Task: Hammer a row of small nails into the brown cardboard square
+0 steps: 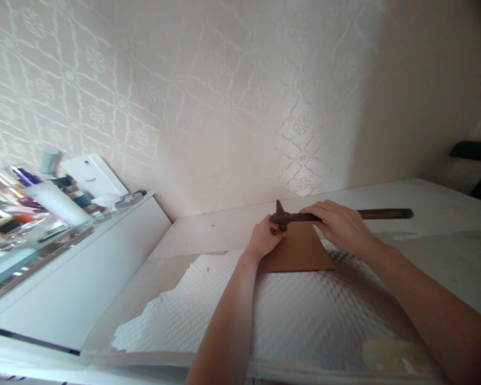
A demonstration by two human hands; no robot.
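A dark brown hammer lies level across my view, its head to the left and its long handle reaching out to the right. My left hand is closed at the hammer's head, with the fingertips partly hidden behind it. Around the handle, not far from the head, my right hand is closed. Beneath both hands a brown piece of cardboard rests on the quilted, silvery-white sheet that covers part of the white tabletop.
On the left stands a white drawer unit, its top crowded with tubes, bottles and a white box. A patterned wall rises behind the table. Something black, perhaps a chair's armrest, shows at the far right.
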